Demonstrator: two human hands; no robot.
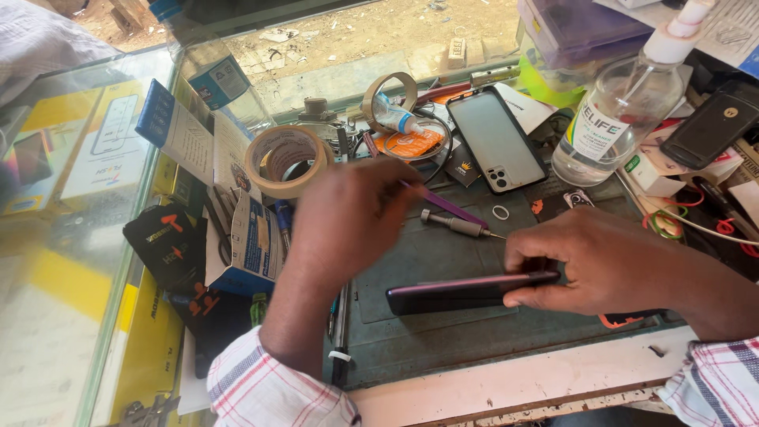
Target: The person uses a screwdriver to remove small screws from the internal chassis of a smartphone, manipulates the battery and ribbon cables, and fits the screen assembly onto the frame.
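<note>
the dark green work mat [443,332] carries the job, with a roll of masking tape [286,160] and a second phone lying back-up [496,139] behind it. a dark purple phone [466,291] stands on its long edge over the mat, its long axis running left to right. the right hand [601,265] is closed on its right end, thumb on the upper edge. the left hand [348,217], blurred, is curled around a thin purple tool [443,204] just above the phone's free left end, nearer to that end than the right hand is. a small screwdriver [458,225] lies between them
</note>
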